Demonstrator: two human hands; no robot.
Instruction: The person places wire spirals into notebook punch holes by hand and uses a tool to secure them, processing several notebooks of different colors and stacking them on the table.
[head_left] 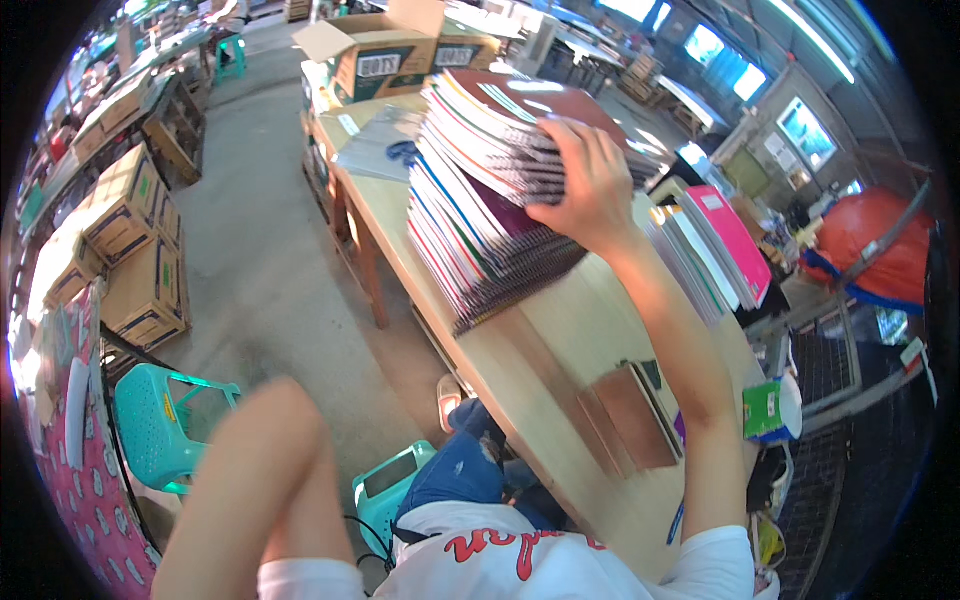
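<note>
My right hand (590, 185) reaches across the table to a tall stack of spiral notebooks (470, 230). Its fingers lie over the coil-bound edge of the upper batch (490, 130), with the thumb lower on the same side, gripping that batch. The top cover is brown and shiny. My left arm (270, 470) is bent at the lower left, blurred, its hand out of view. Closer to me on the table lies a brown-covered notebook (640, 415). Right of the tall stack, more notebooks stand in a pile with a pink cover (725, 245) outermost.
Open cardboard boxes (385, 55) stand at the table's far end, near a clear plastic sheet (375, 140). A blue pen (676, 522) lies at the near edge. Teal stools (160, 425) and stacked cartons (140, 240) are on the left. A metal frame (850, 400) borders the right.
</note>
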